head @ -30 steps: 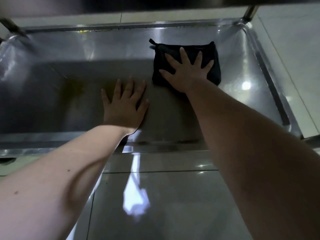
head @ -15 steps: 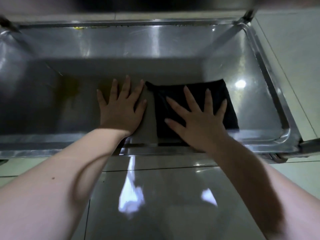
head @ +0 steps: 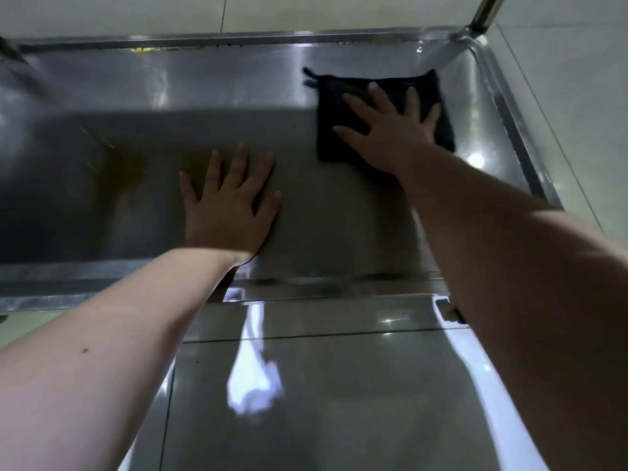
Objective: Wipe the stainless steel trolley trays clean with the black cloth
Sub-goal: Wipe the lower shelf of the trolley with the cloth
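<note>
A stainless steel trolley tray (head: 142, 86) fills the upper half of the head view, low above the floor. A folded black cloth (head: 334, 107) lies flat in the tray's far right part. My right hand (head: 387, 130) presses on the cloth with its fingers spread and straight. My left hand (head: 227, 205) rests flat on the bare tray bottom near the front rim, left of the cloth, fingers spread. A brownish stain (head: 125, 168) shows on the tray to the left of my left hand.
The tray's raised rim (head: 516, 130) runs along the right side, with an upright trolley post (head: 484, 11) at the far right corner. Glossy floor tiles (head: 306, 385) lie below the front rim and pale tiles (head: 577, 96) to the right.
My right hand has pushed the cloth from the front of the tray back toward the far right part. My left hand stays planted in the same place.
</note>
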A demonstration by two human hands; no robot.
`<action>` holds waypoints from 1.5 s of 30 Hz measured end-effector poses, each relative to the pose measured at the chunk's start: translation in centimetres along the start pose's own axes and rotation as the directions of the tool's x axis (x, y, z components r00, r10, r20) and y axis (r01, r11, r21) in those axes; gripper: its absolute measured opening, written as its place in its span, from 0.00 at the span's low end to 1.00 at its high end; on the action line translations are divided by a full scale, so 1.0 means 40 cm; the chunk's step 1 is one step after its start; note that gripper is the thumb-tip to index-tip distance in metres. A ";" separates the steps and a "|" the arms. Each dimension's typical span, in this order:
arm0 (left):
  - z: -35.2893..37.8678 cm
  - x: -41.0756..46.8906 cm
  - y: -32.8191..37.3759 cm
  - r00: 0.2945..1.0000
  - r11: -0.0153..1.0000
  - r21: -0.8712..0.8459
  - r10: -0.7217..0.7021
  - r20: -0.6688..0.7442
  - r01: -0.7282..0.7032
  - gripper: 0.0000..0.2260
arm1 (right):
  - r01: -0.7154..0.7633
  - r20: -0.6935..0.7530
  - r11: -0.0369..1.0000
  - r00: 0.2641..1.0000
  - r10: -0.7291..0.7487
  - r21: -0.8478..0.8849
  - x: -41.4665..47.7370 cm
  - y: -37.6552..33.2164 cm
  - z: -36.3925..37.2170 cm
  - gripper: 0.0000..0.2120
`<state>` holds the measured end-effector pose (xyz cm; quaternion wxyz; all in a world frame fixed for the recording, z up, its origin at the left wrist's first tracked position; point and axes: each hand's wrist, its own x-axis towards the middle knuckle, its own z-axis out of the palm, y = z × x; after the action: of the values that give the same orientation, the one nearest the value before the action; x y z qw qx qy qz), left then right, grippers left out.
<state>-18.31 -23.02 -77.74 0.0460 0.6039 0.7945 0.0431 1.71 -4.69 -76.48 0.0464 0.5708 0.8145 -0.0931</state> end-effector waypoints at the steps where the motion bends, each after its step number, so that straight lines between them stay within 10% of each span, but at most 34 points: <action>1: 0.001 0.001 0.000 1.000 1.000 0.002 -0.002 -0.002 0.002 0.25 | -0.055 -0.014 0.998 0.998 0.055 0.008 0.002 0.053 -0.009 0.34; 8: 0.010 -0.005 0.008 1.000 1.000 0.023 -0.003 -0.009 0.004 0.26 | -0.266 0.019 0.963 0.964 0.266 0.034 0.002 0.158 -0.023 0.33; 16: 0.013 -0.008 -0.001 1.000 0.999 0.040 -0.011 -0.015 0.012 0.27 | 0.168 0.026 0.985 0.986 -0.167 -0.031 -0.021 -0.146 0.027 0.32; 23: 0.006 -0.009 0.012 1.000 1.000 0.018 -0.008 -0.014 0.008 0.26 | -0.235 0.012 0.972 0.972 0.235 -0.029 -0.097 0.237 -0.020 0.31; 33: 0.008 -0.020 0.000 1.000 0.999 0.033 0.017 -0.025 -0.017 0.25 | 0.082 -0.032 0.996 0.996 -0.083 -0.039 -0.324 -0.085 0.088 0.32; 40: 0.010 -0.025 0.010 0.999 1.000 0.020 0.014 -0.041 -0.013 0.25 | -0.238 0.030 0.971 0.971 0.239 -0.021 -0.389 0.249 0.041 0.32; 45: 0.008 -0.029 0.015 1.000 0.999 0.046 0.010 -0.029 -0.009 0.25 | -0.234 0.017 0.972 0.972 0.233 0.016 -0.408 0.125 0.060 0.33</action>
<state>-17.40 -23.99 -77.95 0.0203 0.6080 0.7930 0.0336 11.96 -18.53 -76.34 0.0580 0.6623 0.7405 -0.0983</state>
